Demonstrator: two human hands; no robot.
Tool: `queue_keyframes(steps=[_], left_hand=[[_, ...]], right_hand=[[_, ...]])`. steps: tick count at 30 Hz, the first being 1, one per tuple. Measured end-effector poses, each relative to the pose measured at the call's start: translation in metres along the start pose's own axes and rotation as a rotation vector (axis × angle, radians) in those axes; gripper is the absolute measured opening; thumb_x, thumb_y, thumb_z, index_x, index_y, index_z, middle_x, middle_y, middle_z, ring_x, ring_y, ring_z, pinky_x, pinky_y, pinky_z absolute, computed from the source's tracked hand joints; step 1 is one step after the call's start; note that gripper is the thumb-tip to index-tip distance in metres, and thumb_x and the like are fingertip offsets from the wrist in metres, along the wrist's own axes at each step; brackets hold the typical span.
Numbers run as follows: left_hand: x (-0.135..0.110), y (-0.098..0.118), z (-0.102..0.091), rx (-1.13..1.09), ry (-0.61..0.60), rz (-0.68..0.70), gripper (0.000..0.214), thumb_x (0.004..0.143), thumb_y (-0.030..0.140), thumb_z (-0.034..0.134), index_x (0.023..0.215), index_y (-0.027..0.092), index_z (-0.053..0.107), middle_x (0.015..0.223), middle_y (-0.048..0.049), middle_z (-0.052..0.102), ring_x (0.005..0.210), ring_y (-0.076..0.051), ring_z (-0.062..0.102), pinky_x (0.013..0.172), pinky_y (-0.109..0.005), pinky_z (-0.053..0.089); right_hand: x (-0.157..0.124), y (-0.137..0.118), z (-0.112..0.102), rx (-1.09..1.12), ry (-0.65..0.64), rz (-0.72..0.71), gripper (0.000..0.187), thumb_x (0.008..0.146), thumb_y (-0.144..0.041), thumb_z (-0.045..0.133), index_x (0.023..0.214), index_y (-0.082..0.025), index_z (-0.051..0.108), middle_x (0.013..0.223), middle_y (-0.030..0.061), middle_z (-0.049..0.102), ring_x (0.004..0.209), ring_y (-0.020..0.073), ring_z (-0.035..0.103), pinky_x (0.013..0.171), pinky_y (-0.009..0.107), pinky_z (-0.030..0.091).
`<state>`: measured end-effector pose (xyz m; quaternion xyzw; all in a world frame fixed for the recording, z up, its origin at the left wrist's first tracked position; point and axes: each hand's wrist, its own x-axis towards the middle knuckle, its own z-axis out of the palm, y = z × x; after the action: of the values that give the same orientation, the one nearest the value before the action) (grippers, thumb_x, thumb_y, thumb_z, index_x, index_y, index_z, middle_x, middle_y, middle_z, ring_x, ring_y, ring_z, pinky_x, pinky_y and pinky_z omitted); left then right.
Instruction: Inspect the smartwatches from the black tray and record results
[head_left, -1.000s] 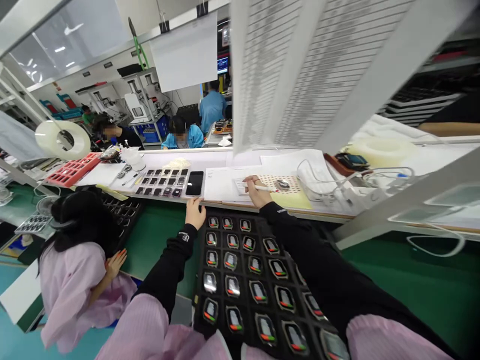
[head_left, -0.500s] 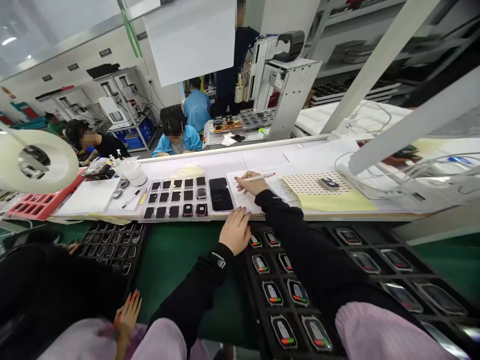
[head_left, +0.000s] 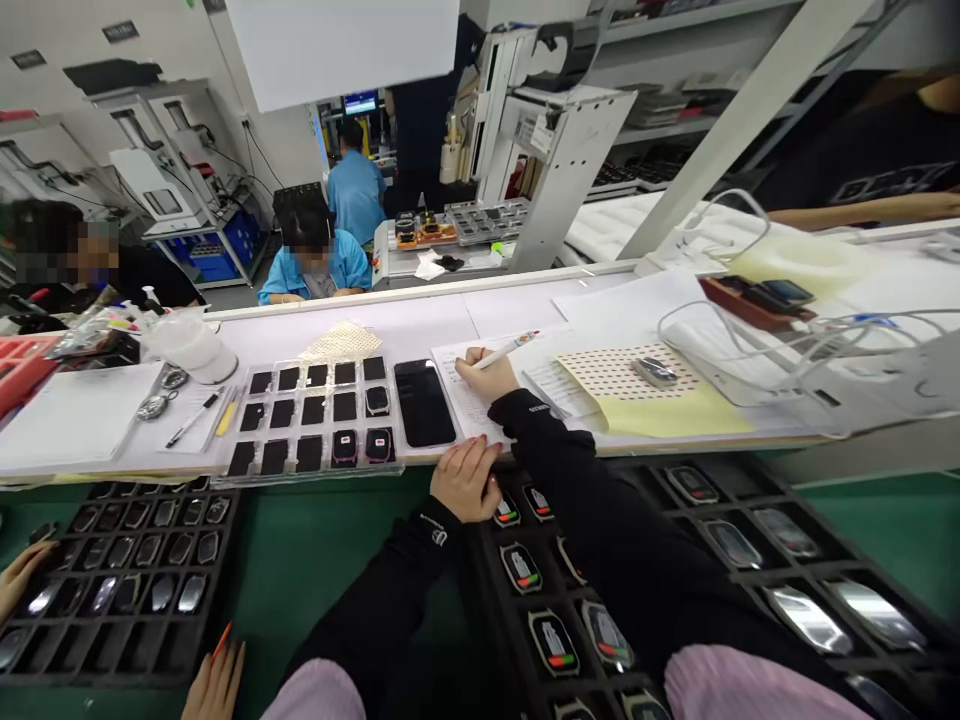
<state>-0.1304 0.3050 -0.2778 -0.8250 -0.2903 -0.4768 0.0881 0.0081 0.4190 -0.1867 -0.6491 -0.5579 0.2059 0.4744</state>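
My right hand [head_left: 486,378] grips a white pen [head_left: 504,350] with its tip on a printed sheet [head_left: 459,396] on the white bench. My left hand [head_left: 465,478] rests with fingers laid flat on the bench's front edge, holding nothing, just below a black phone [head_left: 424,402]. Under both arms sits a black compartment tray [head_left: 525,600] filled with small devices with red and green marks. Left of the phone lies a clear tray [head_left: 315,415] with dark square parts and a few devices.
A yellow sheet with a dotted pad [head_left: 637,375] and a small device lies right of the paper. Cables and a white fixture [head_left: 825,350] crowd the right. Another black tray [head_left: 120,580] sits at left, with a neighbour's hands [head_left: 214,680] near it. Several workers sit beyond the bench.
The view swung down and left, bringing the bench closer. My right hand with the pen stays on the sheet. My left hand stays on the bench edge.
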Motion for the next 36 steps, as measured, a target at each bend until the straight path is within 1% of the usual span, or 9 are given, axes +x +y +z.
queue_keyframes(steps=[5,10,14,20,24,29,33,36], left_hand=[[-0.005,0.0,0.005,-0.048,0.002,-0.024,0.058,0.082,0.029,0.05,0.139,0.02,0.052,0.126,-0.0064,0.066,0.114,-0.021,0.059,0.109,-0.031,0.036],[-0.012,-0.001,0.01,-0.059,-0.025,-0.033,0.059,0.083,0.031,0.051,0.141,0.023,0.051,0.129,-0.0052,0.065,0.113,-0.021,0.059,0.107,-0.032,0.037],[-0.012,-0.002,0.01,-0.077,-0.034,-0.027,0.061,0.082,0.03,0.051,0.143,0.023,0.05,0.129,-0.0048,0.065,0.114,-0.021,0.059,0.106,-0.031,0.037],[-0.006,-0.001,0.007,-0.043,0.024,0.003,0.059,0.082,0.025,0.049,0.141,0.02,0.051,0.126,-0.0049,0.067,0.113,-0.019,0.059,0.109,-0.029,0.035],[-0.006,-0.001,0.007,-0.053,0.006,-0.012,0.061,0.082,0.025,0.05,0.143,0.023,0.049,0.127,-0.0035,0.066,0.112,-0.019,0.06,0.107,-0.03,0.037],[-0.008,-0.002,0.008,-0.059,0.022,-0.001,0.062,0.081,0.025,0.051,0.144,0.021,0.048,0.126,-0.0041,0.067,0.112,-0.019,0.06,0.107,-0.029,0.037],[-0.01,-0.003,0.01,-0.091,-0.027,-0.022,0.065,0.081,0.024,0.052,0.145,0.023,0.046,0.128,-0.0039,0.065,0.112,-0.02,0.061,0.106,-0.03,0.039],[-0.008,-0.002,0.009,-0.078,-0.004,-0.013,0.064,0.081,0.024,0.052,0.144,0.022,0.047,0.127,-0.0039,0.066,0.112,-0.019,0.061,0.106,-0.03,0.038]], right_hand=[[0.001,0.002,0.001,-0.018,-0.005,-0.056,0.035,0.071,-0.032,0.055,0.051,-0.024,0.028,0.048,-0.0057,0.03,0.053,0.012,0.033,0.056,0.027,0.032],[0.0,0.002,0.001,-0.056,0.005,-0.061,0.035,0.07,-0.028,0.056,0.051,-0.024,0.027,0.048,-0.0058,0.029,0.053,0.0118,0.033,0.056,0.027,0.032],[-0.001,0.001,0.001,-0.046,0.018,-0.074,0.035,0.069,-0.024,0.056,0.05,-0.024,0.027,0.047,-0.006,0.03,0.052,0.0116,0.033,0.056,0.027,0.032],[-0.002,-0.001,0.001,-0.026,0.038,-0.053,0.035,0.067,-0.022,0.056,0.05,-0.024,0.026,0.046,-0.0063,0.028,0.052,0.0112,0.031,0.055,0.027,0.032],[-0.001,-0.001,0.0,-0.073,0.04,-0.05,0.034,0.068,-0.024,0.056,0.05,-0.024,0.027,0.047,-0.0057,0.03,0.053,0.0117,0.033,0.055,0.027,0.033],[-0.002,-0.003,0.0,-0.06,0.061,-0.048,0.034,0.068,-0.025,0.055,0.05,-0.024,0.026,0.048,-0.0052,0.029,0.053,0.0116,0.032,0.055,0.026,0.033],[-0.002,-0.004,0.0,-0.049,0.052,-0.04,0.032,0.066,-0.025,0.055,0.05,-0.024,0.027,0.049,-0.0053,0.03,0.053,0.0112,0.031,0.054,0.026,0.033],[-0.002,-0.005,-0.001,-0.052,0.042,-0.033,0.031,0.065,-0.024,0.055,0.05,-0.024,0.028,0.048,-0.0056,0.03,0.052,0.0109,0.031,0.055,0.027,0.033]])
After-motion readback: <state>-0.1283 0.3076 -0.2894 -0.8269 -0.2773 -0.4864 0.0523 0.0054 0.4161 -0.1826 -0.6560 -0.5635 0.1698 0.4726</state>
